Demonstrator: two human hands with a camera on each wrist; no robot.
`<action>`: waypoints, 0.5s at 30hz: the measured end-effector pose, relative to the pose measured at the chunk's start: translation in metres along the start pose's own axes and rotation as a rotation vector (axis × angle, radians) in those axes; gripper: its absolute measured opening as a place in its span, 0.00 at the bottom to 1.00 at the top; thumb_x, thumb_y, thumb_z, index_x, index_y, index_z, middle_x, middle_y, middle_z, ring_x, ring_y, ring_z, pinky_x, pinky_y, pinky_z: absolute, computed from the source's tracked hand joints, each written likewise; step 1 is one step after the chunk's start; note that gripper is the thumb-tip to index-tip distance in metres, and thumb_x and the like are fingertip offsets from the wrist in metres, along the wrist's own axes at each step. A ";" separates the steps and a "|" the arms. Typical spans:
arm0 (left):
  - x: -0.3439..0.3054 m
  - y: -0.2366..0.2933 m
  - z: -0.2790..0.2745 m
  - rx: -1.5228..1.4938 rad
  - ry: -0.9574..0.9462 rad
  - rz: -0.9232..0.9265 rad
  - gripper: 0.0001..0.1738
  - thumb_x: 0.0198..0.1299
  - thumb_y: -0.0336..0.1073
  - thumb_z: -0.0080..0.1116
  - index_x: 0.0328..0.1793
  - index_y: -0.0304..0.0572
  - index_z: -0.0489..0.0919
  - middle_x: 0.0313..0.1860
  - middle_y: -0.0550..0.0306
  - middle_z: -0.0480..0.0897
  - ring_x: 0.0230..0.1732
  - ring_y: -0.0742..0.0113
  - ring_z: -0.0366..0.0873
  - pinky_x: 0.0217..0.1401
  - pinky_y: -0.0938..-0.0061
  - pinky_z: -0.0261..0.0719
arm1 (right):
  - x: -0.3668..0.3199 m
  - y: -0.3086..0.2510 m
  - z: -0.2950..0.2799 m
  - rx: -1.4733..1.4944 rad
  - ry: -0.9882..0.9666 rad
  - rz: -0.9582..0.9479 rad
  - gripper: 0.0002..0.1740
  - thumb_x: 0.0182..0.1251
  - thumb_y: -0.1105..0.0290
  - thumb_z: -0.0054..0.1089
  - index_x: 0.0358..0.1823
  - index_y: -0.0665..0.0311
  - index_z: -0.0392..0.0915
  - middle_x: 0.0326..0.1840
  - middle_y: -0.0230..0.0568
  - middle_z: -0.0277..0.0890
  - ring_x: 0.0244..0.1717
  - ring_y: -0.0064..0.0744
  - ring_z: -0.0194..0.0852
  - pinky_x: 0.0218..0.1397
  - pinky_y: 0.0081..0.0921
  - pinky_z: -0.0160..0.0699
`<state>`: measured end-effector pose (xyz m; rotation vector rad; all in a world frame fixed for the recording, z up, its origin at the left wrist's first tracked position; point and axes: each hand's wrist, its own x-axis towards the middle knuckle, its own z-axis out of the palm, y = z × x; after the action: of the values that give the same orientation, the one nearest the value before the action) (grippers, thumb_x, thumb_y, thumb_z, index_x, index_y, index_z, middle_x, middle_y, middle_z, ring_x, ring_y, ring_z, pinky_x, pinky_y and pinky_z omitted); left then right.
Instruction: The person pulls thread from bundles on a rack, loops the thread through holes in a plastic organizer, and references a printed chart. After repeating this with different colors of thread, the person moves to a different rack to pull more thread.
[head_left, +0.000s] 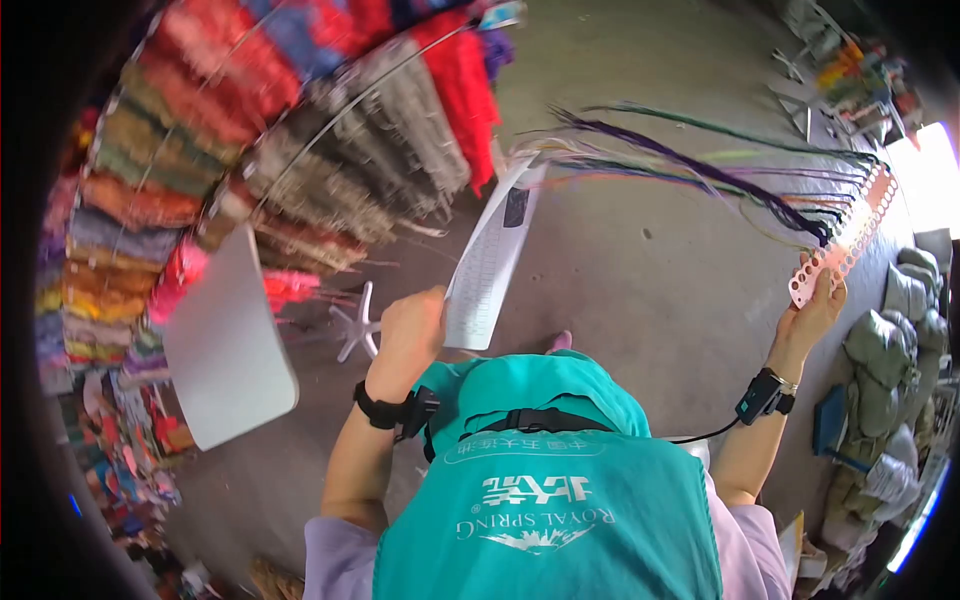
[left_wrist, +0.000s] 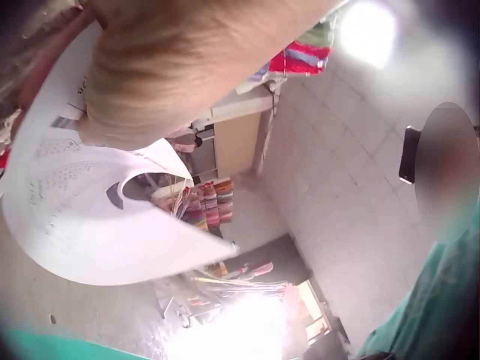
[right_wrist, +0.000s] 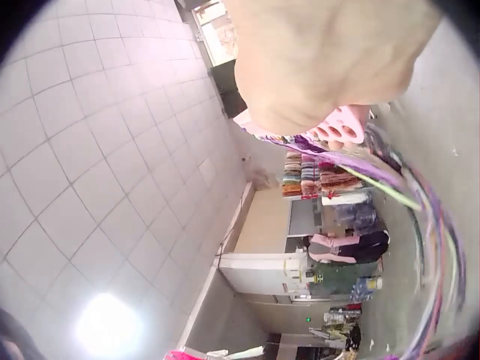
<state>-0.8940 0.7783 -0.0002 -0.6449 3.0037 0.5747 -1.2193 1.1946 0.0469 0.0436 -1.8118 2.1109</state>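
Observation:
My left hand (head_left: 408,335) grips a printed white paper sheet (head_left: 492,258) by its lower edge, holding it up in front of me; the left wrist view shows the sheet (left_wrist: 97,225) curling under the hand (left_wrist: 180,67). My right hand (head_left: 815,310) holds a pink perforated card (head_left: 848,238) at its lower end. Many coloured yarn strands (head_left: 690,165), purple, green and blue, are threaded through the card's holes and trail off to the left. In the right wrist view the card (right_wrist: 341,127) and its strands (right_wrist: 420,202) show beneath the hand (right_wrist: 322,60).
Racks of coloured yarn bundles (head_left: 250,130) fill the left and upper left. A white board (head_left: 228,345) and a white star-shaped stand (head_left: 358,325) lie below them. Stuffed sacks (head_left: 890,340) are piled at the right. Bare concrete floor (head_left: 640,270) lies ahead. Another person (right_wrist: 349,247) stands by distant shelves.

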 end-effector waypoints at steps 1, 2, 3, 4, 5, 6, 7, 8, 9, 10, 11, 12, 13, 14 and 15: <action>0.023 0.015 -0.004 0.059 -0.033 -0.011 0.09 0.63 0.34 0.54 0.32 0.39 0.78 0.28 0.39 0.82 0.34 0.38 0.83 0.36 0.50 0.79 | 0.010 -0.001 -0.005 -0.037 0.031 0.014 0.13 0.76 0.72 0.55 0.57 0.65 0.68 0.55 0.50 0.80 0.54 0.46 0.84 0.52 0.37 0.85; 0.064 0.060 0.007 0.094 -0.039 0.020 0.10 0.64 0.35 0.54 0.32 0.39 0.79 0.28 0.40 0.83 0.33 0.39 0.83 0.35 0.50 0.80 | 0.054 0.008 -0.027 -0.063 0.065 0.032 0.14 0.76 0.71 0.55 0.58 0.64 0.67 0.56 0.50 0.79 0.56 0.47 0.83 0.53 0.39 0.85; 0.085 0.071 0.011 0.124 -0.053 0.050 0.10 0.64 0.35 0.54 0.32 0.38 0.79 0.28 0.40 0.83 0.33 0.39 0.83 0.35 0.50 0.80 | 0.060 0.012 -0.031 -0.059 0.065 0.040 0.14 0.76 0.71 0.54 0.59 0.64 0.67 0.55 0.49 0.80 0.54 0.45 0.84 0.51 0.38 0.85; 0.107 0.081 0.013 0.152 -0.067 0.081 0.11 0.65 0.36 0.53 0.32 0.38 0.79 0.28 0.40 0.83 0.32 0.39 0.83 0.35 0.50 0.80 | 0.064 0.014 -0.028 -0.057 0.065 0.047 0.15 0.77 0.71 0.53 0.60 0.63 0.67 0.54 0.48 0.80 0.52 0.44 0.84 0.48 0.37 0.86; 0.131 0.098 0.014 0.121 -0.071 0.085 0.13 0.67 0.37 0.52 0.32 0.36 0.79 0.28 0.37 0.82 0.33 0.39 0.83 0.35 0.51 0.79 | 0.077 0.018 -0.030 -0.055 0.066 0.053 0.15 0.77 0.71 0.52 0.61 0.63 0.67 0.53 0.47 0.80 0.51 0.42 0.85 0.45 0.36 0.86; 0.158 0.107 0.019 0.025 -0.093 0.078 0.14 0.68 0.38 0.52 0.32 0.36 0.79 0.28 0.36 0.82 0.33 0.39 0.83 0.35 0.52 0.79 | 0.090 0.030 -0.035 -0.047 0.044 0.079 0.16 0.77 0.70 0.53 0.62 0.62 0.67 0.53 0.46 0.80 0.49 0.41 0.85 0.44 0.35 0.86; 0.186 0.112 0.027 -0.072 -0.116 0.069 0.15 0.68 0.38 0.53 0.33 0.36 0.79 0.27 0.35 0.81 0.32 0.39 0.83 0.35 0.54 0.79 | 0.100 0.052 -0.038 -0.039 0.021 0.105 0.17 0.76 0.70 0.53 0.63 0.61 0.67 0.52 0.45 0.80 0.48 0.40 0.86 0.42 0.34 0.86; 0.216 0.119 0.030 -0.169 -0.141 0.057 0.16 0.69 0.39 0.53 0.33 0.35 0.80 0.27 0.34 0.81 0.32 0.39 0.82 0.35 0.55 0.79 | 0.110 0.071 -0.035 -0.031 -0.004 0.131 0.17 0.76 0.69 0.54 0.63 0.60 0.67 0.51 0.44 0.80 0.46 0.38 0.86 0.40 0.32 0.86; 0.243 0.125 0.031 -0.281 -0.276 -0.056 0.17 0.71 0.41 0.54 0.37 0.33 0.82 0.29 0.40 0.85 0.29 0.51 0.83 0.36 0.62 0.79 | 0.116 0.088 -0.033 -0.034 0.020 0.180 0.17 0.76 0.68 0.55 0.63 0.59 0.68 0.49 0.43 0.81 0.44 0.36 0.86 0.37 0.30 0.85; 0.268 0.136 0.034 -0.563 -0.316 -0.120 0.17 0.71 0.41 0.54 0.39 0.32 0.82 0.30 0.44 0.86 0.29 0.56 0.83 0.36 0.64 0.79 | 0.123 0.103 -0.018 -0.039 0.041 0.229 0.17 0.76 0.67 0.56 0.62 0.59 0.69 0.47 0.41 0.81 0.41 0.34 0.86 0.35 0.28 0.84; 0.292 0.147 0.039 -0.845 -0.354 -0.186 0.17 0.72 0.40 0.54 0.40 0.31 0.83 0.32 0.48 0.87 0.29 0.61 0.82 0.36 0.65 0.79 | 0.131 0.119 -0.005 -0.042 0.061 0.276 0.17 0.76 0.66 0.56 0.61 0.59 0.69 0.45 0.40 0.81 0.39 0.32 0.86 0.33 0.26 0.83; 0.318 0.156 0.041 -1.126 -0.390 -0.251 0.18 0.73 0.40 0.54 0.42 0.29 0.84 0.34 0.52 0.88 0.29 0.66 0.82 0.37 0.67 0.79 | 0.140 0.136 0.003 -0.052 0.030 0.302 0.16 0.76 0.64 0.57 0.61 0.59 0.70 0.43 0.38 0.81 0.37 0.30 0.85 0.32 0.24 0.82; 0.348 0.160 0.045 -1.278 -0.482 -0.241 0.18 0.73 0.38 0.53 0.50 0.25 0.83 0.43 0.57 0.87 0.38 0.73 0.81 0.45 0.71 0.80 | 0.151 0.153 0.010 -0.060 -0.002 0.324 0.16 0.76 0.63 0.57 0.60 0.59 0.70 0.42 0.36 0.81 0.35 0.28 0.84 0.30 0.22 0.81; 0.377 0.169 0.046 -1.341 -0.477 -0.217 0.18 0.73 0.38 0.54 0.51 0.26 0.83 0.44 0.56 0.87 0.40 0.73 0.81 0.48 0.72 0.79 | 0.165 0.162 0.023 -0.068 -0.033 0.341 0.16 0.76 0.62 0.57 0.59 0.59 0.71 0.40 0.35 0.81 0.33 0.25 0.83 0.29 0.20 0.80; 0.404 0.182 0.048 -1.406 -0.475 -0.193 0.18 0.73 0.37 0.54 0.53 0.26 0.82 0.46 0.55 0.87 0.43 0.72 0.81 0.51 0.73 0.78 | 0.179 0.170 0.036 -0.047 -0.031 0.392 0.16 0.76 0.60 0.57 0.59 0.59 0.71 0.39 0.34 0.80 0.32 0.24 0.83 0.28 0.20 0.80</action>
<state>-1.3389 0.7909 -0.0185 -0.5946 1.6780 2.3477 -1.4433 1.1852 -0.0633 -0.3172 -2.0204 2.3314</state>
